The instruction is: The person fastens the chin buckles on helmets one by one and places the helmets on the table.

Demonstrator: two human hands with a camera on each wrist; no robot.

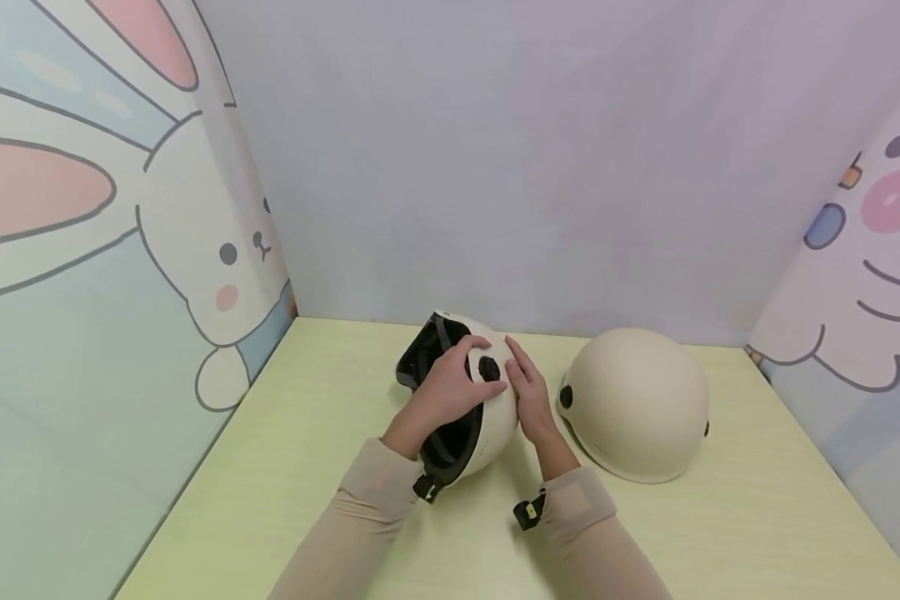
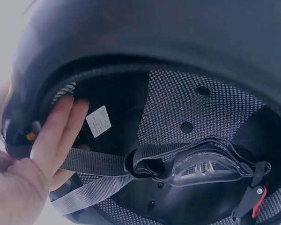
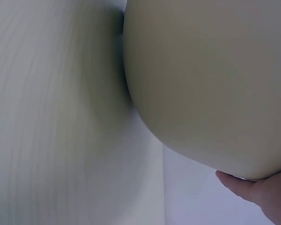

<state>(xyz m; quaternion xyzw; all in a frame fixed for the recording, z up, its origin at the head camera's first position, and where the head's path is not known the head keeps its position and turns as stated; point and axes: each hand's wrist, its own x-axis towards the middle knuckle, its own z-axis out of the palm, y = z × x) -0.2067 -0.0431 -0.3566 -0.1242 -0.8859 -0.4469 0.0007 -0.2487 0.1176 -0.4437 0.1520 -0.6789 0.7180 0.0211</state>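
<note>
A cream helmet (image 1: 499, 427) lies tipped on its side, its black-lined opening to the left. My left hand (image 1: 446, 390) grips its rim, fingers inside and thumb on the shell near a black round knob (image 1: 489, 368). In the left wrist view those fingers lie against the inner padding (image 2: 196, 103), by a white label (image 2: 99, 121) and a dark chin strap (image 2: 96, 160). On the crown side, my right hand (image 1: 532, 398) rests on the outer shell with its fingers fairly straight. The right wrist view has the smooth shell (image 3: 210, 84) and part of that hand.
A second cream helmet (image 1: 637, 400) stands dome up to the right of my right hand. Both helmets are on a pale yellow-green table (image 1: 270, 467). A plain curtain (image 1: 495, 167) hangs behind, with cartoon-printed walls (image 1: 120, 383) on both sides.
</note>
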